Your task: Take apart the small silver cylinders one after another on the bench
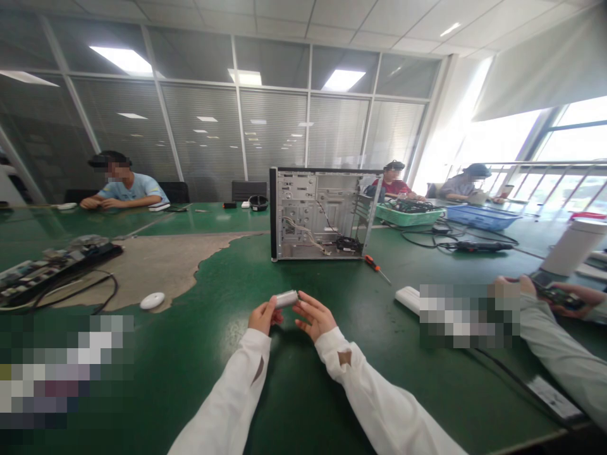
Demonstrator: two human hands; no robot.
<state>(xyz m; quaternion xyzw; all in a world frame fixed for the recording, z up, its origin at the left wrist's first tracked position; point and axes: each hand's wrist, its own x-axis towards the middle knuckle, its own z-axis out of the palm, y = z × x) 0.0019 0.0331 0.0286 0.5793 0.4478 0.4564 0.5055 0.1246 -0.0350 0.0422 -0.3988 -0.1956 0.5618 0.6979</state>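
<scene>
Above the green table (227,354), my left hand (262,317) pinches a small silver cylinder (286,299) between thumb and fingers. From the other side, my right hand (317,318) has its fingertips on the cylinder's right end, its lower fingers curled. A dark detail shows at that end, too small to make out. Beyond my hands stands an open computer case (322,218), upright, with its frame, loose wires and a black fan (348,243) inside. A screwdriver (378,268) with an orange and black handle lies at the case's lower right corner.
Left are a power strip (61,272) with cables and a round white object (152,301). Right, a white power strip (408,300), a green basket (412,216), a blue basket (484,218) and a white cup (576,246). A co-worker's arms (559,341) reach in holding a circuit board.
</scene>
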